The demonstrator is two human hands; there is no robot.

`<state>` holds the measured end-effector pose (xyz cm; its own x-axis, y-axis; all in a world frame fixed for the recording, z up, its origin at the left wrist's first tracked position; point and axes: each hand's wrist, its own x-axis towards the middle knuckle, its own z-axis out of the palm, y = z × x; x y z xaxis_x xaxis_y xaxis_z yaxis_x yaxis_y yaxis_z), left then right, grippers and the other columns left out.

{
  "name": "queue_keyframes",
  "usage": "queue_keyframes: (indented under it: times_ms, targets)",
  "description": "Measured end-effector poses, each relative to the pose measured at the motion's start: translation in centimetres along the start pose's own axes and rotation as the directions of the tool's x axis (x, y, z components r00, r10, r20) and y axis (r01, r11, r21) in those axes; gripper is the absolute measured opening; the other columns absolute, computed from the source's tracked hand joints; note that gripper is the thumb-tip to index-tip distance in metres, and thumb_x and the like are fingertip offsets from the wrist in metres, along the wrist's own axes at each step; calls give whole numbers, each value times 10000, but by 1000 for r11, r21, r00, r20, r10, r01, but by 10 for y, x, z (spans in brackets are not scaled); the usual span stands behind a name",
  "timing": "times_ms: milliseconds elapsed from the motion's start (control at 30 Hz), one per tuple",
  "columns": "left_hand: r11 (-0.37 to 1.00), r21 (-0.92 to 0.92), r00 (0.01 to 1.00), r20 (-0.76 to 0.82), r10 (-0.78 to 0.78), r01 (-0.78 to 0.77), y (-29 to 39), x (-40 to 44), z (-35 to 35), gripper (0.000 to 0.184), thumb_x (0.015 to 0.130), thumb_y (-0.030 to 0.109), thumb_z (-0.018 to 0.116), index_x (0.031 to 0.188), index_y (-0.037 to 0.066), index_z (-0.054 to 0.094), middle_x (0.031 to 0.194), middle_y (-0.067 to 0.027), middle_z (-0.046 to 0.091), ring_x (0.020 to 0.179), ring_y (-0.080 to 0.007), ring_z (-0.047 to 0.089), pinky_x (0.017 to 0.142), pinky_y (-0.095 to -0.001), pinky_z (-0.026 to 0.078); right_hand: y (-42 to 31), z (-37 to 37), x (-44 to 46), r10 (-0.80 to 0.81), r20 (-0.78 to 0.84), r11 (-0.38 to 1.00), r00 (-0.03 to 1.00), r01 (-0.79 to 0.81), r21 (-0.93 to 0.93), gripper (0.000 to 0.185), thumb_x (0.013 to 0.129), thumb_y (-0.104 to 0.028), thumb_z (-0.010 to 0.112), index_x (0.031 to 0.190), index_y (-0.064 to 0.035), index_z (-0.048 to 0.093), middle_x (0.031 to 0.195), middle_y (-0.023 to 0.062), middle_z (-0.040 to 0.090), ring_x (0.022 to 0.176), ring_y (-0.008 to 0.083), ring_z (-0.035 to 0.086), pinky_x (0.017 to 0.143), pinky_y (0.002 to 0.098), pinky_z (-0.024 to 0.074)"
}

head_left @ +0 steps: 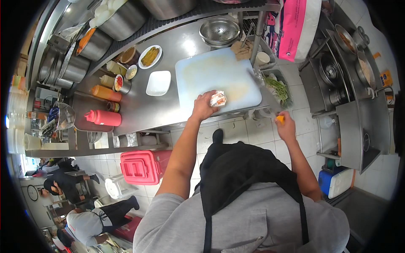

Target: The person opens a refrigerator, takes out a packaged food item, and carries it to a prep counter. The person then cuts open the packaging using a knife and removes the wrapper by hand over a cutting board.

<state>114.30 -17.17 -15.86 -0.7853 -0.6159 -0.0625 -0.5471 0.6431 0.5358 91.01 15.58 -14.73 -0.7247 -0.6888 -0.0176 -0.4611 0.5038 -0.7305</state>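
Note:
My left hand point(204, 107) is closed on a small white and orange-red piece of food point(218, 98), its fingers at the piece's left side. The piece rests near the front edge of a white cutting board point(198, 71); its exact kind is hard to make out. Off the board's right front corner, my right hand point(287, 127) grips the orange handle of a knife point(280, 119). Motion smears the blade. A square white dish point(158, 83) sits left of the board, with an oval plate of green pickles point(150, 57) behind it.
Squeeze bottles point(103, 118) and sauce containers line the counter's left side. Metal bowls point(219, 31) stand behind the board. A bin of greens point(276, 88) is below right, beside a stove point(331, 69). A red lidded bin point(143, 167) is on the floor; co-workers point(90, 223) stand at lower left.

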Motion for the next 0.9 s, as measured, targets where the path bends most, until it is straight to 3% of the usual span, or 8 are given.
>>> queue_keyframes:
  times_ms: [33,100,300,400,600,700,900]
  targets:
    - [1000,-4,1000,4,-1,1,-1,1,0,833,679,259,874,1429,134,533,1382,-119,607,1220,-363,559,1070,-453,445,5,-3,6,49,-59,997,997,-44,70,302,862,-153,755,1099,-72,586,1025,160,704,979,384,677,839,446,534]
    - [1000,-6,1000,24,4,-4,0,1,-3,834,684,275,872,1430,124,531,1414,-128,583,1232,-366,550,1063,-457,449,2,-15,9,-52,-56,999,997,52,-9,282,868,-126,750,1089,-62,587,1008,169,708,956,384,685,830,437,537]
    - [993,90,980,-187,-59,77,37,-6,-1,732,745,383,827,1357,67,575,1407,-157,548,1223,-384,537,1019,-501,459,10,-5,-11,-66,-14,997,998,66,47,286,860,-129,757,1082,-57,592,996,163,703,945,378,682,827,434,534]
    - [977,65,954,-237,-183,203,50,-4,15,596,777,389,782,1246,60,617,1367,-168,545,1201,-377,524,986,-527,438,13,5,-28,-39,49,997,998,36,69,293,855,-135,759,1079,-56,588,1001,161,695,951,383,674,827,438,527]
    - [978,65,911,-382,-158,197,52,-1,33,383,802,293,735,1074,41,637,1249,-167,582,1118,-391,529,937,-508,470,6,4,-51,-16,137,1000,990,12,23,288,862,-163,749,1073,-56,584,1024,161,683,961,398,663,832,447,524]
    - [975,-4,922,-325,-212,222,51,-1,33,343,829,263,691,1086,42,638,1323,-170,550,1198,-387,495,975,-539,426,8,4,-55,-25,156,999,987,21,26,288,864,-170,743,1074,-54,584,1035,161,683,966,397,662,835,445,524]
    - [979,126,923,-370,-101,158,67,-7,31,340,856,266,682,1093,25,643,1341,-180,543,1302,-409,434,1032,-543,396,8,4,-59,-54,164,998,985,50,26,296,865,-176,740,1087,-57,584,1049,161,684,972,394,662,841,443,525]
